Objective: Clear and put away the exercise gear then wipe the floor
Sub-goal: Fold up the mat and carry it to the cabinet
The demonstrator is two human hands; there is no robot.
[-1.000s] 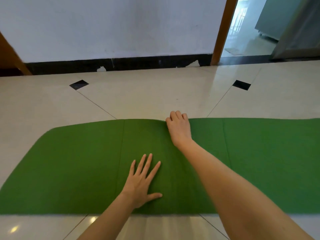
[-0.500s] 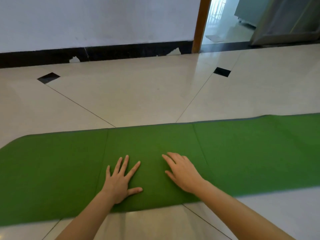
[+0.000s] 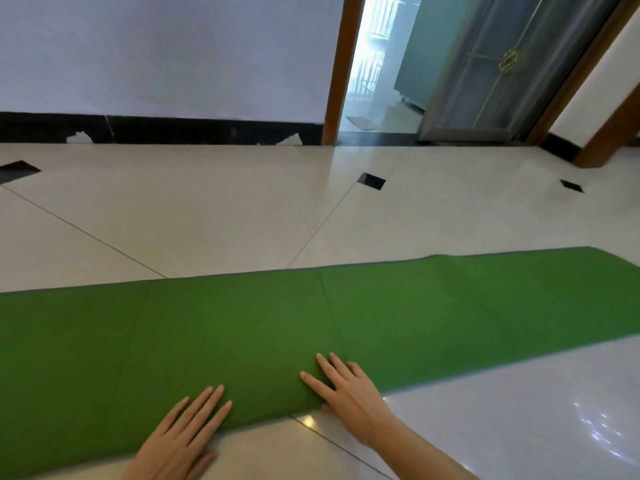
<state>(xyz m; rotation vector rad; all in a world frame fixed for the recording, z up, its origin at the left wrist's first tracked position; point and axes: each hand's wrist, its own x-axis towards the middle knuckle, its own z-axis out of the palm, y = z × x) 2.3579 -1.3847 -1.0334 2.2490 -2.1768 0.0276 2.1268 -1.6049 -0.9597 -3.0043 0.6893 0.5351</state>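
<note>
Your green exercise mat [image 3: 263,327] lies flat on the cream tiled floor [image 3: 214,216], stretched from the left edge of view to the right, where its far end shows rounded corners. Faint fold lines cross it from the far edge to the near edge.

Your left hand [image 3: 180,441] rests at the mat's near edge, fingers straight and laid on the green surface, the heel of the hand on the tile; it grasps nothing. Your right hand [image 3: 346,389] lies just beside it to the right, palm down, fingers spread flat on the mat, the thumb at the near edge by the tile; it too is released.

Beyond the mat's far edge, the floor runs to a white wall [image 3: 166,53] with a chipped black skirting [image 3: 194,133]. Right of it stands a wooden door frame [image 3: 341,71] with a glass-panelled door [image 3: 491,71] open.
</note>
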